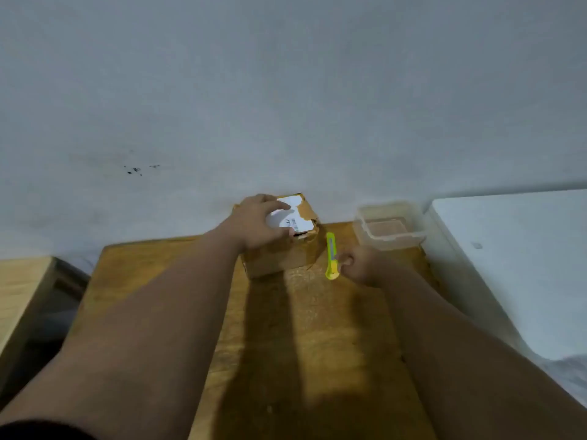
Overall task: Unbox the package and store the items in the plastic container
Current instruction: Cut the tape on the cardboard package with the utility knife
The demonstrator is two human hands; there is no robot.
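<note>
At twelve o'clock on wooden table point(152, 281), cardboard box point(279, 258) contents hidden under flat left hand point(259, 222), right hand point(359, 265) clamped on yellow-green cutter point(331, 255), clear plastic container point(389, 228) at one o'clock, contents unclear.

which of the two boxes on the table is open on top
The clear plastic container at the right; it has no lid. The cardboard box under the left hand is closed.

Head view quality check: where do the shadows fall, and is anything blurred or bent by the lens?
Head view: both forearms throw long dark shadows down the wooden table; the label on the cardboard box is too soft to read; the wide lens stretches the arms and bows the wall; the yellow-green cutter stands out clearly.
</note>
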